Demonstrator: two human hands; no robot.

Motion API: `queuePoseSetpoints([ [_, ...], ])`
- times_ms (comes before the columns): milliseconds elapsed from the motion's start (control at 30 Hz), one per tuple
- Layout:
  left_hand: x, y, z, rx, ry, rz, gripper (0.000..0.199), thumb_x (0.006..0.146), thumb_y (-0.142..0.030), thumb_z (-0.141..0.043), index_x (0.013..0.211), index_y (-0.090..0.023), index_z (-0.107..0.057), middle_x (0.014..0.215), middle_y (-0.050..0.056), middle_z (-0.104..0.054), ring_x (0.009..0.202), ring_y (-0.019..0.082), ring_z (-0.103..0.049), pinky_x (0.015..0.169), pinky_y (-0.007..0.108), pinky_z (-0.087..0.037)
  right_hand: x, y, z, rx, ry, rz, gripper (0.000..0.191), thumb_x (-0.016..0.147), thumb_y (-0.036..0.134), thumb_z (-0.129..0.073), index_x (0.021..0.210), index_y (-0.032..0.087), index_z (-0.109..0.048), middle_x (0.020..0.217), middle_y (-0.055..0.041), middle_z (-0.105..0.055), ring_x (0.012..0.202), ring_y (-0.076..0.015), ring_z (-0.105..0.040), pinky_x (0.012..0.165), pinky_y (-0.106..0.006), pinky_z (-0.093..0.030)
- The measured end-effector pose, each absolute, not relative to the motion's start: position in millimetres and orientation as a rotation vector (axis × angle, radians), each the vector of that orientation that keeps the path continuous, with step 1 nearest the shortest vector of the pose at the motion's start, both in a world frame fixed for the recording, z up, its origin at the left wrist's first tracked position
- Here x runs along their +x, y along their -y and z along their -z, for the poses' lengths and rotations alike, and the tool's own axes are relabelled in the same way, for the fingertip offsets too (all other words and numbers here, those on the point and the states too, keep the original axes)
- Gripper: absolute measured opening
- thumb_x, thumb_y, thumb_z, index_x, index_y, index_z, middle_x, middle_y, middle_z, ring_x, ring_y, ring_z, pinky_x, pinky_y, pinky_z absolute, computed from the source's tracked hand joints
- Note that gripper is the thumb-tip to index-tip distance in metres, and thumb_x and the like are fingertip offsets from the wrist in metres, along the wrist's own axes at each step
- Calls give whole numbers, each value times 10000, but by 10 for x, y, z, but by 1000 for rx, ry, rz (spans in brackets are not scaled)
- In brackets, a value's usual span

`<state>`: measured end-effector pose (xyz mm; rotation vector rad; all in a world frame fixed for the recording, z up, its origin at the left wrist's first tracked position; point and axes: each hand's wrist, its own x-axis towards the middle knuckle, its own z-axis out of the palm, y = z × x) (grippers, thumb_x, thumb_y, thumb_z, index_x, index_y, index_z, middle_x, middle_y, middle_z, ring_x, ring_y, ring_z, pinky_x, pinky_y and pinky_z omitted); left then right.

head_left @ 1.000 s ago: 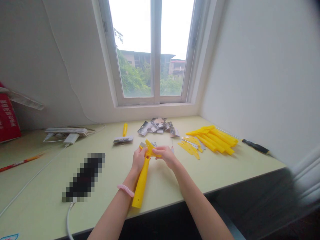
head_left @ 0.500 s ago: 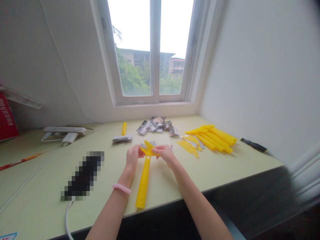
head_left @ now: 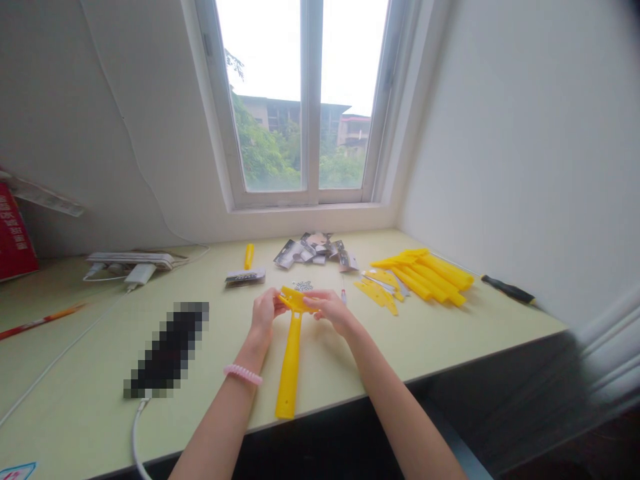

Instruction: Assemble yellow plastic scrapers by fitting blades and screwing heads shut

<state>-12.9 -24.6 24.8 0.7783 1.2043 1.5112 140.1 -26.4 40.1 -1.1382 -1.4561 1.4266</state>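
Note:
A yellow plastic scraper lies in front of me, its long ribbed handle pointing toward the desk's front edge. My left hand pinches the left end of its wide head. At the head's right end, the fingers of my right hand are closed on it. A yellow cover plate with small holes lies across the head between my hands. Just beyond is a pile of small screws. Near my right fingertips sits a small screwdriver with a clear and red handle.
To the right are yellow plates with metal blades, several yellow handles and a black-handled tool. Small packages lie below the window. At left are a packaged scraper, a power strip and a pixelated dark object on a cable.
The yellow cover plate, tilted up before with a grey piece showing beside it, now lies flat along the head. The handle's lower end has shifted slightly right. Both hands keep their hold.

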Motion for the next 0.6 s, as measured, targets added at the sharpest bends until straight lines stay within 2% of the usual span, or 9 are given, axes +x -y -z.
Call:
queuePoseSetpoints([
  [333,-119,252,-256,772,-1180,-1531,149,603,-243,-495,576,-131,-590,530,28,-625,483,122,-564,554,253,-463,1382,250,-354,-1075,1409,-1498,317,655,340,-643,953,240,-689,947,-51,-678,849,-174,-579,641,-267,-378],
  [500,-114,241,-249,790,-1226,-1543,154,615,-260,-507,597,-129,-587,534,27,-629,482,119,-563,523,233,-442,1381,170,-289,-1019,1219,-1409,269,572,321,-695,788,160,-690,865,-67,-676,827,-190,-585,728,-300,-403],
  [600,-124,230,-238,804,-1256,-1555,162,612,-270,-517,600,-126,-590,518,22,-617,485,123,-562,517,232,-436,1456,111,-290,-979,967,-1394,250,586,322,-684,777,164,-657,903,-65,-664,844,-179,-576,734,-282,-407],
])
